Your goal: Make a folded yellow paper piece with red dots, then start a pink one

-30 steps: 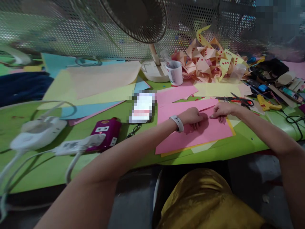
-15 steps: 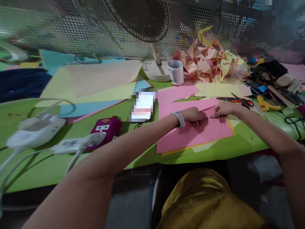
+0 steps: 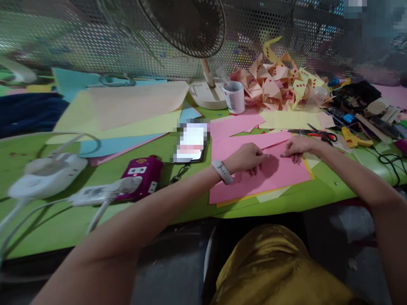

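Note:
A pink sheet of paper [image 3: 270, 183] lies near the table's front edge, its far edge folded over in a narrow flap [image 3: 232, 143]. My left hand [image 3: 246, 159], with a pale watch band at the wrist, is over the left half of the sheet. Its fingers are loosely bent and apart, gripping nothing I can see; whether they touch the paper is unclear. At the sheet's right end, my right hand [image 3: 295, 148] has its fingers pinched together on the pink paper by the fold. Yellow-orange paper [image 3: 312, 173] peeks out beneath the pink sheet.
Scissors [image 3: 322, 135] and a yellow glue gun [image 3: 354, 139] lie to the right. Behind are a white cup [image 3: 234, 98], a pile of folded paper pieces [image 3: 273, 87] and a fan [image 3: 206, 93]. Leftward are a phone [image 3: 192, 142], a purple socket box [image 3: 143, 178] and large paper sheets [image 3: 127, 123].
My left hand has slid left along the pink paper, away from my right hand, and its fingers look looser. My right hand stays almost in the same place.

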A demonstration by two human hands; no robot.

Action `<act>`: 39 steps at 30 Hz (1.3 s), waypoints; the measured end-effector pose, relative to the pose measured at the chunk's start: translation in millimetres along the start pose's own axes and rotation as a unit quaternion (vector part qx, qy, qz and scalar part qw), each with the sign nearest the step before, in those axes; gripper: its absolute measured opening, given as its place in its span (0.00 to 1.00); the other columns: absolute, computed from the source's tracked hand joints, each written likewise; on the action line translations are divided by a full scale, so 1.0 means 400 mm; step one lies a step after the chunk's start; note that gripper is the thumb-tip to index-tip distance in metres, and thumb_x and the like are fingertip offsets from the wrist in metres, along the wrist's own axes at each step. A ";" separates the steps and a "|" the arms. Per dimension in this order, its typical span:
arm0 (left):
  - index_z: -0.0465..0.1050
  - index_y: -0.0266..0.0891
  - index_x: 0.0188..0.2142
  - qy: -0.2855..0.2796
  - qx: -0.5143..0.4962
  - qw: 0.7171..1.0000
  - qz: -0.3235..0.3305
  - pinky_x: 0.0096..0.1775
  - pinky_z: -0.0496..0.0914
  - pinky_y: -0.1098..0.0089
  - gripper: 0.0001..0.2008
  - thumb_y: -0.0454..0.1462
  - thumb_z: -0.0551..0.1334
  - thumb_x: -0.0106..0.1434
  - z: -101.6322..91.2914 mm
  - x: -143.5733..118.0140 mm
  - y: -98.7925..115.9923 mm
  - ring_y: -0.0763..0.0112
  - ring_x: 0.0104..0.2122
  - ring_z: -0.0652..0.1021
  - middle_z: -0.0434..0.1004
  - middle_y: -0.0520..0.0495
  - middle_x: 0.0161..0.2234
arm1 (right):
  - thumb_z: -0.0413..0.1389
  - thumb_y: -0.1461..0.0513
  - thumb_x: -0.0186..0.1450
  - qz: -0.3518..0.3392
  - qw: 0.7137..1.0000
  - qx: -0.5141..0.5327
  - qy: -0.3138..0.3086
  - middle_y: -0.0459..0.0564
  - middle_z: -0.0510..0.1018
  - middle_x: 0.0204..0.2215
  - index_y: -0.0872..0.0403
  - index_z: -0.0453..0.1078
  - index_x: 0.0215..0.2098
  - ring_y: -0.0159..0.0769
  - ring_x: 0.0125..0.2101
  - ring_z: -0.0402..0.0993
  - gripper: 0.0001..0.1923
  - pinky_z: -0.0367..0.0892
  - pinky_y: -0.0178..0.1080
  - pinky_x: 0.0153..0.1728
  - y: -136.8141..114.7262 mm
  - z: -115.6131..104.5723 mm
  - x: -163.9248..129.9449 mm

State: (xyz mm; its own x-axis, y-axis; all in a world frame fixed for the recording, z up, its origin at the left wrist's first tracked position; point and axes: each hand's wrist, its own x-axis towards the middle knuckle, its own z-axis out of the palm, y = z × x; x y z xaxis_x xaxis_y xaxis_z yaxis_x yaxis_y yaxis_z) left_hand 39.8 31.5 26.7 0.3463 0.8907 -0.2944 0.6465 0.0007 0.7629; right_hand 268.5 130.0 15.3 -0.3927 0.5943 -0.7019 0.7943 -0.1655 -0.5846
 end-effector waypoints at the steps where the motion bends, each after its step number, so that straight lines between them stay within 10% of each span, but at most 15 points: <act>1: 0.72 0.38 0.20 0.066 0.028 0.996 0.045 0.28 0.71 0.70 0.24 0.48 0.56 0.69 0.002 -0.008 -0.006 0.71 0.19 0.76 0.77 0.45 0.19 | 0.74 0.49 0.46 -0.001 1.000 0.001 0.001 0.48 0.79 0.16 0.56 0.69 0.24 0.32 0.16 0.76 0.25 0.74 0.31 0.20 -0.001 0.001 -0.002; 4: 0.79 0.38 0.39 0.210 0.159 0.948 0.179 0.44 0.74 0.64 0.17 0.43 0.54 0.71 0.009 -0.016 -0.048 0.63 0.39 0.82 0.84 0.40 0.39 | 0.74 0.49 0.46 0.001 1.000 0.004 0.009 0.48 0.78 0.16 0.56 0.69 0.24 0.31 0.17 0.76 0.25 0.74 0.30 0.20 -0.005 0.004 -0.009; 8: 0.65 0.36 0.63 0.154 0.282 0.909 0.266 0.64 0.58 0.52 0.23 0.41 0.51 0.73 0.022 -0.005 -0.124 0.56 0.65 0.65 0.65 0.37 0.65 | 0.74 0.49 0.46 0.007 1.000 0.005 0.016 0.48 0.78 0.16 0.55 0.67 0.24 0.31 0.16 0.75 0.25 0.74 0.31 0.19 -0.008 0.008 -0.014; 18: 0.60 0.31 0.65 0.109 0.340 0.888 0.289 0.66 0.52 0.50 0.24 0.40 0.45 0.76 0.040 -0.002 -0.157 0.57 0.68 0.61 0.61 0.34 0.67 | 0.72 0.43 0.45 0.015 0.999 -0.021 -0.047 0.47 0.76 0.13 0.55 0.67 0.22 0.32 0.14 0.74 0.29 0.69 0.30 0.15 0.008 0.070 -0.059; 31: 0.62 0.32 0.63 0.112 0.329 0.892 0.290 0.66 0.53 0.49 0.23 0.37 0.46 0.74 0.039 -0.007 -0.150 0.57 0.67 0.62 0.63 0.34 0.66 | 0.59 0.67 0.58 -0.099 0.994 -0.003 0.053 0.42 0.75 0.16 0.54 0.68 0.28 0.29 0.14 0.70 0.04 0.68 0.31 0.17 -0.034 0.172 -0.068; 39: 0.56 0.32 0.66 0.136 0.309 0.896 0.287 0.66 0.56 0.52 0.24 0.36 0.48 0.72 0.044 -0.002 -0.162 0.59 0.67 0.63 0.62 0.33 0.66 | 0.59 0.66 0.63 -0.396 0.878 -0.175 0.204 0.47 0.78 0.34 0.50 0.78 0.43 0.31 0.33 0.73 0.11 0.65 0.34 0.35 -0.005 0.187 -0.034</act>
State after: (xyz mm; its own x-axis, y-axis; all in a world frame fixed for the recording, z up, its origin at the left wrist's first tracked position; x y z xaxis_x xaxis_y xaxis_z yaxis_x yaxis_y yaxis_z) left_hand 9.4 22.8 -32.7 0.6186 0.7412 0.2607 0.6966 -0.6708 0.2543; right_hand 237.6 63.4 -4.1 -0.7442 0.6579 0.1150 0.4684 0.6370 -0.6122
